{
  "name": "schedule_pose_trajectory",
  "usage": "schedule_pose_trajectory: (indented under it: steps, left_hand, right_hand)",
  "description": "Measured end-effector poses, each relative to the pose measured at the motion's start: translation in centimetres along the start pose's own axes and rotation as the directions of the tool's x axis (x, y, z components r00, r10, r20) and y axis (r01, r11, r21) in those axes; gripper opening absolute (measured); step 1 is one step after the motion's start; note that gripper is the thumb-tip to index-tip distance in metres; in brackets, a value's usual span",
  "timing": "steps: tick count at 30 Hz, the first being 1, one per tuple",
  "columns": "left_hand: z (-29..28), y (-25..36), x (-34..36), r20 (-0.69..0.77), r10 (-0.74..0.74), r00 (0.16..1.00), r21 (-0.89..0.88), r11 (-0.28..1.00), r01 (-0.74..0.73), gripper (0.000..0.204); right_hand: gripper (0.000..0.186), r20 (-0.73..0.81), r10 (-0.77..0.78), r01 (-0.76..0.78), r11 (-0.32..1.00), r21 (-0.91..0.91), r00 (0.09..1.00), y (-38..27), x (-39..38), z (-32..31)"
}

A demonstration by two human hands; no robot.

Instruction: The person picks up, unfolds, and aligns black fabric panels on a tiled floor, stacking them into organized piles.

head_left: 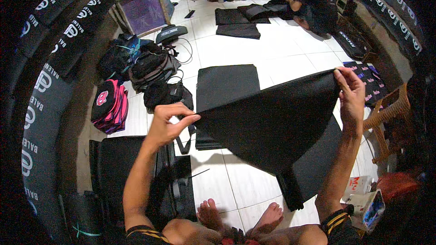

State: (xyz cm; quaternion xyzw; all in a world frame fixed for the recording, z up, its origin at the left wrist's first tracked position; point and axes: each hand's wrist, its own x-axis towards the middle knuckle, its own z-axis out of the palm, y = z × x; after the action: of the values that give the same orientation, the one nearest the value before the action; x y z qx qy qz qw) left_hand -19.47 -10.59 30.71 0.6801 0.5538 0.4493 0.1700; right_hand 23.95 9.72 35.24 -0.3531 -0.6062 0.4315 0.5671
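Between my hands a black fabric panel (268,118) is stretched by its top edge, its rounded lower part hanging above the floor. My left hand (170,122) pinches one corner between thumb and fingers. Higher up on the right, my right hand (350,88) grips the opposite corner. Behind the panel lies a stack of black sheets (227,79), partly hidden by it. More black sheets (318,163) lie under its right side, and a narrow dark bundle (289,188) sits below its lower edge.
Black folded pieces (131,154) lie by my left arm. Beyond are pink-and-black pieces (111,106), black bags (154,66) and a framed screen (143,9). At right stand a wooden chair (386,115) and a bag (365,208). A person (313,4) crouches at the back near black sheets (238,20).
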Motion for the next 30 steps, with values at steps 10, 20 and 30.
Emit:
schedule_pose_trajectory:
  steps: [10,20,30]
  left_hand:
    - [-5.3,4.2,-0.3,-0.090,-0.237,0.967,-0.030,0.971,0.236,0.014]
    - [-6.5,7.0,2.3,-0.122,0.189,0.974,0.140,0.975,-0.172,0.019]
    - [-2.8,12.1,6.7,0.097,0.131,0.987,0.337,0.928,-0.157,0.036]
  right_hand:
    - [0.013,0.184,0.100,-0.103,0.995,0.009,0.978,-2.3,-2.9,0.2]
    - [0.019,0.312,0.048,0.083,0.915,-0.394,0.949,-8.9,-7.0,-3.2]
    - [0.025,0.268,0.030,0.117,0.850,-0.514,0.963,-10.0,-8.2,-6.5]
